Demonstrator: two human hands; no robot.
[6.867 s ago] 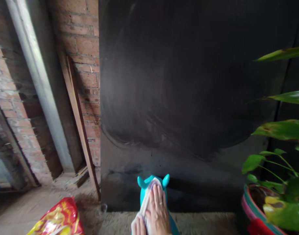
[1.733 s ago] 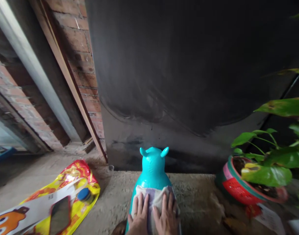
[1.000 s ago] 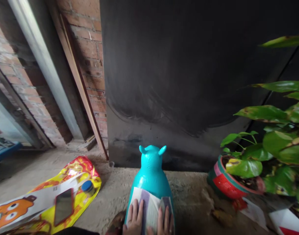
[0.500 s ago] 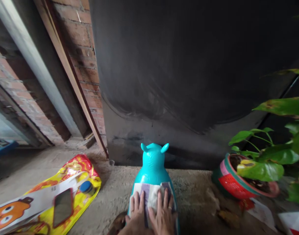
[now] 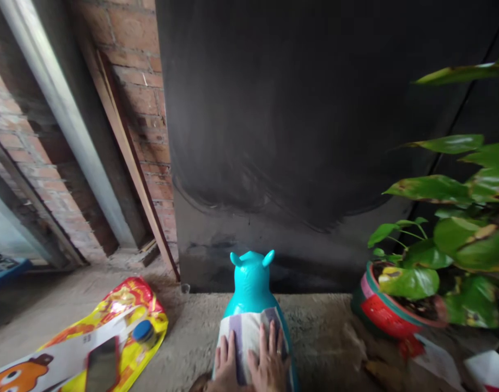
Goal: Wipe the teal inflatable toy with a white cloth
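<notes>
A turquoise inflatable animal toy (image 5: 253, 280) with two small ears stands on the floor at bottom centre, facing the dark panel. Across its back lies a white cloth (image 5: 248, 322) with pale purple stripes. My left hand (image 5: 225, 362) rests flat on the cloth's left part, fingers pointing forward. Beside it, my right hand (image 5: 268, 359) presses on the cloth with its fingers spread and a ring on one of them. The toy's rear is hidden below my hands and the frame's lower edge.
A yellow and red plastic bag (image 5: 145, 321) lies at left, bearing a phone (image 5: 102, 366), a blue-capped jar (image 5: 144, 333) and a printed orange cartoon sheet (image 5: 24, 375). A potted plant (image 5: 390, 316) stands at right. The dark panel (image 5: 290, 136) rises ahead; wooden strips lean against brick at left.
The cloth's folded upper edge now lies flatter over the toy's back. Both hands stay on it, slightly lower in view. The camera view has shifted a little.
</notes>
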